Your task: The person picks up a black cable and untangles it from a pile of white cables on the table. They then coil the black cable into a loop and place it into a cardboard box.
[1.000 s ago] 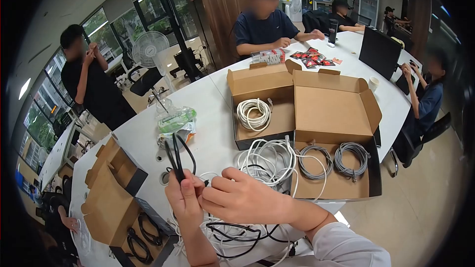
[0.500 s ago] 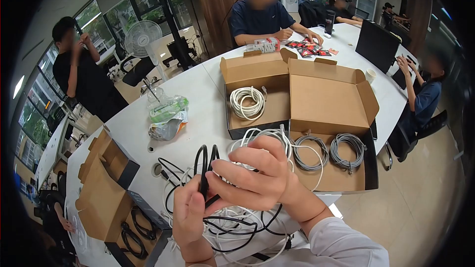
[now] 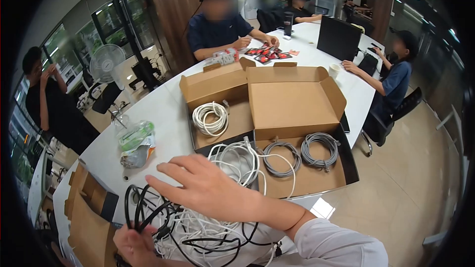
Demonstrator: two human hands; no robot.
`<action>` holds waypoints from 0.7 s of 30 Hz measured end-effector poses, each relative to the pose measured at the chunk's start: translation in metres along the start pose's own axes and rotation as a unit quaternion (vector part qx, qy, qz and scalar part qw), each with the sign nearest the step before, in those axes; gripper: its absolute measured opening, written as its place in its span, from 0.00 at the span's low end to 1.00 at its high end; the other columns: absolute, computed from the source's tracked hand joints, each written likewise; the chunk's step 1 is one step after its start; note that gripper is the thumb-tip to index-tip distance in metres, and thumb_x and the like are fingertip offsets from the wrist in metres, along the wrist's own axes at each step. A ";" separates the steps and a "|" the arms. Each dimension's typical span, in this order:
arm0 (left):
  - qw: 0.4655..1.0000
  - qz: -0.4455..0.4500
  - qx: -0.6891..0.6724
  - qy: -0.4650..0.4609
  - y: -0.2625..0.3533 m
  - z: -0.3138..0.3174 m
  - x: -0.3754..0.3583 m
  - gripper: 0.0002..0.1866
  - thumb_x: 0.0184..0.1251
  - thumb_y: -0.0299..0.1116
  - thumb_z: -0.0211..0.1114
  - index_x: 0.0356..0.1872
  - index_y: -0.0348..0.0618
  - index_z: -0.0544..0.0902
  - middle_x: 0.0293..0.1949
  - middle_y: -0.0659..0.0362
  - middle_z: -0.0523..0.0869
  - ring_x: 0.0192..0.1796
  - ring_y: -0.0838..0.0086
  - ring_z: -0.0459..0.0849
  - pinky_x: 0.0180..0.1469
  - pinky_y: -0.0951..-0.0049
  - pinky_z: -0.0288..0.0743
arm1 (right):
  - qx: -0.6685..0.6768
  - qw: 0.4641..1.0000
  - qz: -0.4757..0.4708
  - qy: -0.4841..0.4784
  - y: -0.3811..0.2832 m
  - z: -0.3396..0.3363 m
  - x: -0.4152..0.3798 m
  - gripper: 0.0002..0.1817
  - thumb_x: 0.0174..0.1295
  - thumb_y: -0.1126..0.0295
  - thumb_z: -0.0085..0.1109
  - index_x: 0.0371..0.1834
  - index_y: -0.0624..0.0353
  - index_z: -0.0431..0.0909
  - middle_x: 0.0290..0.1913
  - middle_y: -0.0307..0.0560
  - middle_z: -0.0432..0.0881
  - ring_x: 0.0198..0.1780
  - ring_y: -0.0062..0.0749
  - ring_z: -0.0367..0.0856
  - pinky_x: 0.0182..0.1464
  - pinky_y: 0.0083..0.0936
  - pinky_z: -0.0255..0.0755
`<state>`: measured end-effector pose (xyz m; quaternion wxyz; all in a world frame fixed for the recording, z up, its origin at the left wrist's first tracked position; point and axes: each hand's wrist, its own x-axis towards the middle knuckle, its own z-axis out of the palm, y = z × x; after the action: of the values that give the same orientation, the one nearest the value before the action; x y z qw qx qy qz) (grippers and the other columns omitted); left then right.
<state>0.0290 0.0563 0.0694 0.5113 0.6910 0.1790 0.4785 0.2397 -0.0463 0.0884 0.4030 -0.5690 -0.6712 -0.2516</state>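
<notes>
Right now I see the long white bench (image 3: 163,118) running away from me, with people seated at its far end. Two open cardboard boxes sit on it: the nearer box (image 3: 297,113) holds two grey cable coils (image 3: 319,149), and the farther box (image 3: 213,86) holds one white cable coil (image 3: 210,117). A tangle of white cables (image 3: 198,227) lies at the near edge. My right hand (image 3: 208,190) is spread, fingers loosely extended above the tangle, holding nothing I can see. My left hand (image 3: 133,244), low at the frame edge, is closed around looped black cable (image 3: 141,207), which stands up just over the tangle.
</notes>
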 end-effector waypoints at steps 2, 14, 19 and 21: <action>0.998 -0.022 0.032 0.056 -0.006 -0.001 -0.009 0.25 0.74 0.50 0.52 0.22 0.40 0.74 0.09 0.70 0.64 0.11 0.91 0.56 0.13 0.87 0.44 | 0.092 0.995 0.021 -0.017 -0.003 -0.001 -0.002 0.27 0.54 0.73 0.56 0.61 0.57 0.71 0.52 0.49 0.76 0.51 0.41 0.77 0.52 0.34 0.72; 0.957 -0.025 -0.175 -0.229 0.019 0.020 0.012 0.29 0.73 0.52 0.51 0.18 0.39 0.71 0.11 0.65 0.67 0.11 0.84 0.59 0.13 0.79 0.47 | 0.420 0.899 0.045 -0.119 0.007 -0.011 0.000 0.26 0.51 0.80 0.58 0.57 0.67 0.69 0.40 0.55 0.77 0.45 0.49 0.78 0.44 0.37 0.72; 0.895 0.018 -0.346 -0.281 -0.006 0.020 0.020 0.29 0.77 0.50 0.43 0.13 0.49 0.62 0.08 0.69 0.60 0.07 0.83 0.50 0.10 0.77 0.42 | 0.581 0.795 0.082 -0.155 0.008 -0.005 -0.001 0.21 0.59 0.76 0.57 0.56 0.66 0.69 0.37 0.52 0.79 0.36 0.45 0.80 0.37 0.32 0.73; 0.864 -0.048 -0.416 -0.281 -0.015 0.005 0.017 0.29 0.78 0.51 0.40 0.12 0.51 0.61 0.07 0.69 0.57 0.07 0.82 0.48 0.10 0.75 0.42 | 0.626 0.752 0.099 -0.181 0.008 -0.012 0.001 0.18 0.62 0.73 0.56 0.55 0.65 0.69 0.36 0.51 0.78 0.34 0.42 0.79 0.37 0.31 0.72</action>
<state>0.0451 0.0724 0.0644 0.8023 0.5096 -0.1551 0.2692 0.2509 -0.0540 0.0947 0.5624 -0.2875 -0.6792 0.3738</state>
